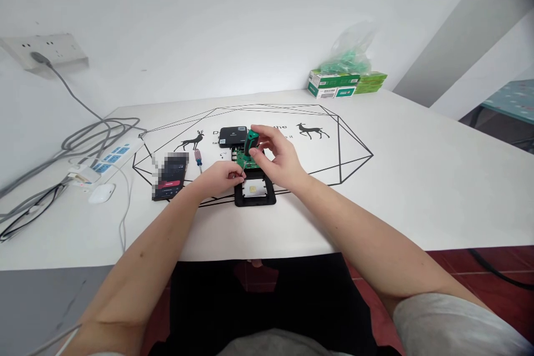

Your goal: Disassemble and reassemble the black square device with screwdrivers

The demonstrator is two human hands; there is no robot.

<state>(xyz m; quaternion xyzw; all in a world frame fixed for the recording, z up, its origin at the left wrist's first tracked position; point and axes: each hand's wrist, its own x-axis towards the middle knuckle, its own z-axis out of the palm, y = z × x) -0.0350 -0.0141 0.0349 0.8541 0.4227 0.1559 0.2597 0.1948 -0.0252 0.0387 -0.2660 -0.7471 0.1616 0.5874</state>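
Observation:
My right hand (282, 157) is closed around the green and black handle of a screwdriver (251, 143), which stands nearly upright over a green circuit board (252, 164). Its thin metal shaft points down toward the fingertips of my left hand (221, 177). Those fingers are pinched together at the board's near left edge, and whatever they hold is hidden. Just below the board lies an open black casing (271, 198) with a silver metal plate (259, 188) in it. Behind the board rests a black box-shaped cover (232, 137), partly hidden by the screwdriver.
Left of my hands are a small screwdriver (198, 159), tiny dark screws (222, 155) and a phone (171, 176). Farther left sit a power strip (114, 158), cables and a white earbud case (102, 193). Green and white boxes (334, 84) stand at the back right.

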